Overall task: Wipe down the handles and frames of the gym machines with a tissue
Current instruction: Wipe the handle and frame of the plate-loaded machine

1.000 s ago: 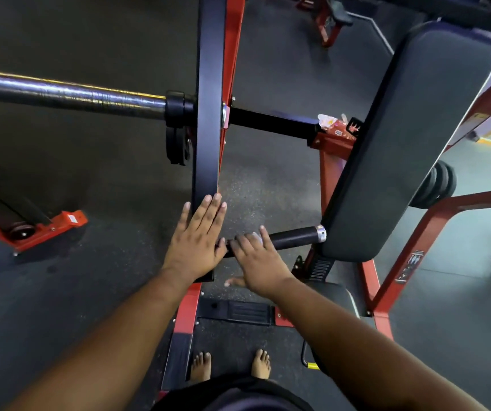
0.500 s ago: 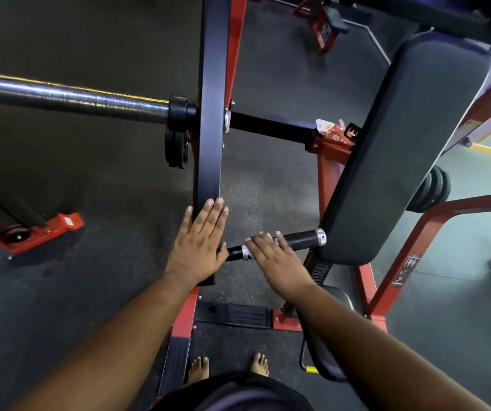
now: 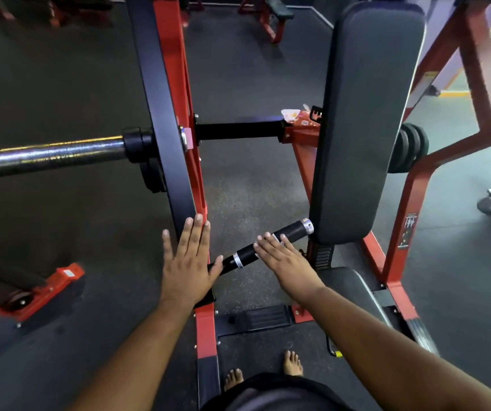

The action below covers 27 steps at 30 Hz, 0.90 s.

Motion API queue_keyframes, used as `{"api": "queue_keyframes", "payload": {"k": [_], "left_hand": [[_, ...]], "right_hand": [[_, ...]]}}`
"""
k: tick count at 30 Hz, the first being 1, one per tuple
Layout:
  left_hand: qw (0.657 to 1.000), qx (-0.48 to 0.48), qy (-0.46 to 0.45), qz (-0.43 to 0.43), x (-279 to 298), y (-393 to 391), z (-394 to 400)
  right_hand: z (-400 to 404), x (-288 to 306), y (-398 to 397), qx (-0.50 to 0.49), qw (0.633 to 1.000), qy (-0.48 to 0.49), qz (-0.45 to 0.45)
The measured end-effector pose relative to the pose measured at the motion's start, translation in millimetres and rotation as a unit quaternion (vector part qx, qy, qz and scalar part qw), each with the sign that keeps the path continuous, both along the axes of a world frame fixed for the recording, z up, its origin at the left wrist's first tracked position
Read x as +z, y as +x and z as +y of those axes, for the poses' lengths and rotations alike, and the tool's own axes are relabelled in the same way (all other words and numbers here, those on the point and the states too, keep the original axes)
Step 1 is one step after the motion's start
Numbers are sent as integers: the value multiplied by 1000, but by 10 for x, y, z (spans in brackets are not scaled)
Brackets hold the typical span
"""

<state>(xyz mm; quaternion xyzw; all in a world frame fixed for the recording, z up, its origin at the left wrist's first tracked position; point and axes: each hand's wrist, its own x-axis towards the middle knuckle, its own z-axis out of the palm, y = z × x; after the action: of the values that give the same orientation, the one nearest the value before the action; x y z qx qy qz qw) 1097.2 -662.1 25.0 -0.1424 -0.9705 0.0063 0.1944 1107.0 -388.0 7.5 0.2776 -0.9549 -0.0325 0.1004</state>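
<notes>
A black handle [image 3: 293, 229] with a chrome end cap sticks out to the right from the machine's black upright frame bar [image 3: 161, 114], which has a red bar behind it. My left hand [image 3: 189, 262] lies flat on the lower part of that frame bar, fingers apart, holding nothing. My right hand [image 3: 282, 259] rests over the middle of the handle. A small piece of white tissue [image 3: 276, 238] shows under its fingers, pressed against the grip. Most of the tissue is hidden by the hand.
A dark back pad [image 3: 365, 114] stands just right of the handle's end, with the seat [image 3: 345, 283] below it. A chrome weight sleeve [image 3: 45, 157] juts left. A small packet [image 3: 297, 117] lies on the red crossbar. My bare feet stand by a black footplate [image 3: 256, 317].
My right hand has slid along the handle toward its chrome end, uncovering the inner ring. My left hand has stayed on the frame bar. The view has tilted slightly upward.
</notes>
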Motion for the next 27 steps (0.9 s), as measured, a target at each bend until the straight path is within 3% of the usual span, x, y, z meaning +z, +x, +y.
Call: {"api": "queue_keyframes", "payload": {"k": [4,6,7,9,11,13,14,16,18,19,20,23,25,27], "left_hand": [[1000,-4,-31,-2,219,-234,-59],[999,4,-45,-9,278,-359,-92],[999,6,-43,-11,271,-386,-89],[999,12,-28,-13,221,-373,-61],[1000,13,-9,-2,167,-349,-37],[1000,7,3,9,164,-348,-32],[1000,4,4,14,171,-347,-34],[1000,1,-2,16,178,-348,-43],[1000,5,-8,12,191,-344,-38],[1000,8,-7,11,199,-340,-30],[1000,10,-6,11,206,-338,-22],[1000,10,-6,11,206,-345,-22],[1000,8,-9,12,208,-348,-24],[1000,12,-17,13,191,-345,-35]], "right_hand": [[233,142,-128,-39,999,-4,-1],[268,206,-192,-99,986,-131,1],[266,274,-206,-147,962,-231,0],[226,394,-153,-282,854,-438,5],[130,380,-51,-417,668,-616,34],[-24,254,-37,-485,454,-748,-14],[-131,228,-50,-486,387,-780,-71],[-360,292,-160,-467,317,-809,-164],[-579,473,-287,-461,230,-835,-196],[-670,527,-336,-460,203,-843,-194],[-763,560,-348,-454,199,-847,-191],[-968,430,-208,-435,231,-829,-267],[-890,417,-152,-414,226,-829,-300],[-644,410,-306,-407,205,-851,-263]]}}
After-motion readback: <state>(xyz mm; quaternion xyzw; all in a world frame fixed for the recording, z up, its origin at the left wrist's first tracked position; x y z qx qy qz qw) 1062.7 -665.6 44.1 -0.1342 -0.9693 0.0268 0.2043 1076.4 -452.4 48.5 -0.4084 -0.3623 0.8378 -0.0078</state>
